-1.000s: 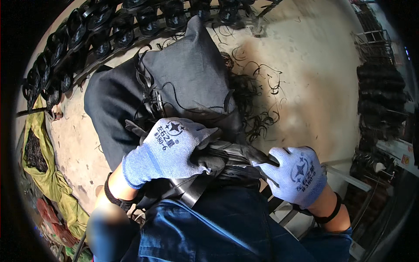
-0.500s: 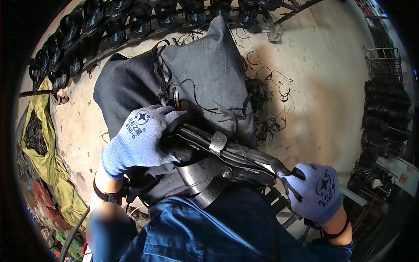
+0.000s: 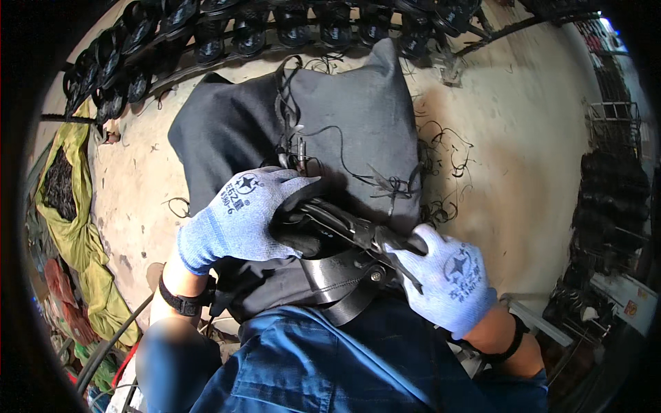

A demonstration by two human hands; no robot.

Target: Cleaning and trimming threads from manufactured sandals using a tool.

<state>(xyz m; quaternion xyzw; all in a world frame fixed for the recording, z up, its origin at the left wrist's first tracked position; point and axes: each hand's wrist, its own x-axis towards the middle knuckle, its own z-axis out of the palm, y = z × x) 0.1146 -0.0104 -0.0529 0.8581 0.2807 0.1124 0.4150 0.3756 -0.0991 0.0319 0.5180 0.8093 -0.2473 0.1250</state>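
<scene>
A black sandal with wide straps is tilted on its side above my lap, its sole edge facing up. My left hand, in a pale blue glove with dark fingertips, is closed around one end of it. One broad strap with a round metal stud hangs below, over my blue trousers. My right hand, gloved the same way, is closed in a pinch at the sandal's other end. What lies between its dark fingertips is hidden. A dark grey cloth is spread beyond the sandal, with thin black trimmings on it.
Rows of black sandals stand on a rack along the far side. Curly black scraps litter the pale floor. A yellow-green sack with dark scraps lies at left. Dark stacked goods and a metal frame are at right.
My right hand has moved left along the sandal, closer to my left hand. My left hand keeps its hold on the sandal. The whole view has shifted slightly.
</scene>
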